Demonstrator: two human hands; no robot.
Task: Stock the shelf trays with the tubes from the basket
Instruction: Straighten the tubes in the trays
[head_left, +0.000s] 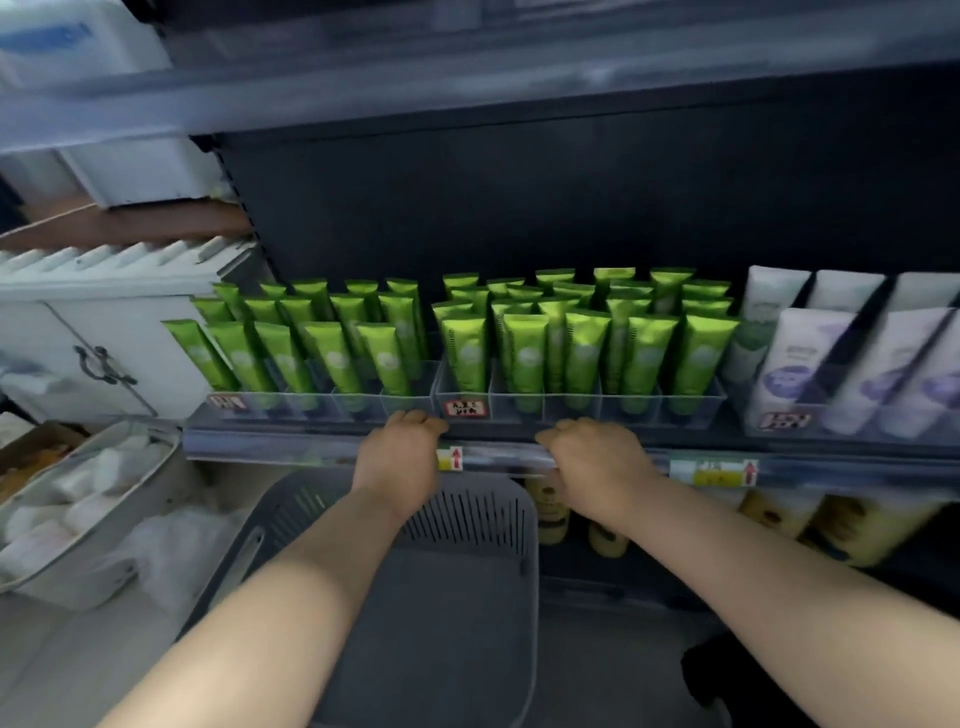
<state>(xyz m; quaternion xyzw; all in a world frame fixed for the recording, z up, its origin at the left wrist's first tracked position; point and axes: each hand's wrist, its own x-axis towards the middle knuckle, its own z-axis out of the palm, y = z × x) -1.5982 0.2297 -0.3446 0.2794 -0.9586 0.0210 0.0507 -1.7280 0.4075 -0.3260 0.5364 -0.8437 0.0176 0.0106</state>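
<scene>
Green tubes (524, 358) mid-frame look light, squashy and slick, best pinched by the stiff crimped top; left hand (400, 449) and right hand (597, 460) curl over the rail (498, 457), tubeless.

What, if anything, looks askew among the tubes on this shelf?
The green tubes in the left tray lean leftward, the end one most; those in the right tray stand upright. The wide lens may exaggerate this. Nothing spilled.
</scene>
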